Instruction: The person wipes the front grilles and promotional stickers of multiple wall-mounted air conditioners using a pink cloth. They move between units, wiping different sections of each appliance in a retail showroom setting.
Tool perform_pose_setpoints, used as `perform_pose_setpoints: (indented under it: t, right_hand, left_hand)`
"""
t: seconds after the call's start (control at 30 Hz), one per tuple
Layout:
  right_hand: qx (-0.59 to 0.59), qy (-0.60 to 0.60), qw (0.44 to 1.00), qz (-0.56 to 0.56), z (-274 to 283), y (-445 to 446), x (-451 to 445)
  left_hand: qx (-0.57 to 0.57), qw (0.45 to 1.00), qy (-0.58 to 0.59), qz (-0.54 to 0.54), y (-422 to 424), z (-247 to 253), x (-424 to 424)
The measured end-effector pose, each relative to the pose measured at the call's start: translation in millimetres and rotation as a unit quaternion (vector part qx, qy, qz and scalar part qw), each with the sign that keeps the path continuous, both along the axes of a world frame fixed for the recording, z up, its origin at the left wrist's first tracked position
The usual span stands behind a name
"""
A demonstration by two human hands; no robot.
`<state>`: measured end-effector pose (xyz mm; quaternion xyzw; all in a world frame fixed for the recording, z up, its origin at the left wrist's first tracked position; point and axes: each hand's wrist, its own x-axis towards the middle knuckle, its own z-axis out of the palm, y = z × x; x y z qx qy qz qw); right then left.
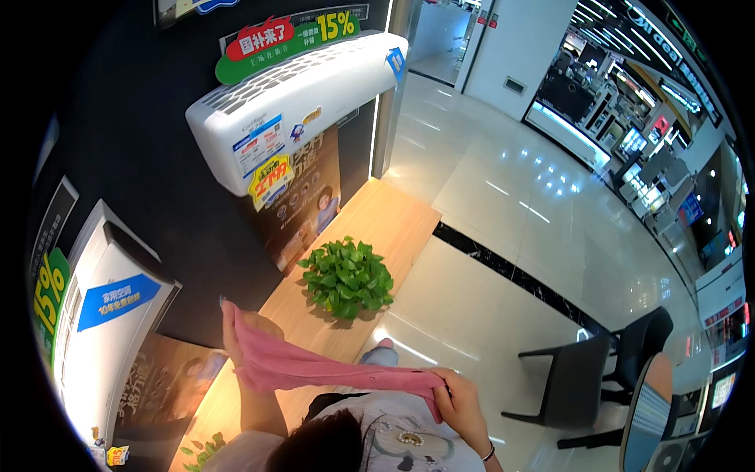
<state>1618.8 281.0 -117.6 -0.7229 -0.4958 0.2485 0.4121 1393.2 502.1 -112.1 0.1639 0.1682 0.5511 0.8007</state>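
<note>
A pink cloth (330,367) is stretched between my two hands in front of my chest. My left hand (250,336) is at the cloth's wide end, with the fabric draped over the fingers; part of the hand is hidden by it. My right hand (463,401) grips the narrow, bunched end, and a short piece of fabric hangs below the fist. Beneath the left arm runs a light wooden bench-like ledge (407,212). A green leafy plant (348,280) stands on it, beyond the cloth.
White wall-mounted air conditioners hang on the dark wall, one at the top (330,76) and one at the left (112,283). Black chairs (575,383) and a round table (647,413) stand at the right on the tiled floor. More leaves (206,451) show at the bottom left.
</note>
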Motion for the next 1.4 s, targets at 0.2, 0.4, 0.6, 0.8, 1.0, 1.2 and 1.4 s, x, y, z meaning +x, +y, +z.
perform_pose_setpoints:
  t: [0.2,0.4,0.6,0.8,1.0,1.2,1.4]
  right_hand:
    - [0.066,-0.151,0.986,-0.003,-5.5,71.2,99.7]
    - [0.142,-0.006,0.981,-0.132,5.7,160.7,196.1]
    - [0.114,0.423,0.884,-0.162,6.2,251.0,267.7]
    - [0.1,0.684,0.707,-0.151,-14.6,354.1,323.5]
    - [0.054,0.755,0.637,0.142,-39.6,474.3,415.8]
    - [-0.14,0.635,0.719,0.246,-21.7,634.6,509.7]
    - [-0.208,0.661,0.697,0.184,-6.5,729.6,576.3]
  left_hand:
    - [-0.082,0.996,-0.033,0.008,72.8,-6.1,114.0]
    - [0.286,0.915,0.271,-0.085,185.4,-1.1,192.0]
    - [0.11,0.891,0.407,-0.17,270.2,-35.1,235.6]
    - [-0.13,0.964,0.231,-0.019,291.7,-46.8,264.5]
    - [-0.01,0.997,0.076,-0.002,327.7,-42.2,321.2]
    - [-0.016,0.982,0.155,0.107,406.3,-11.3,408.8]
    - [-0.031,0.891,0.441,0.106,471.8,31.6,487.0]
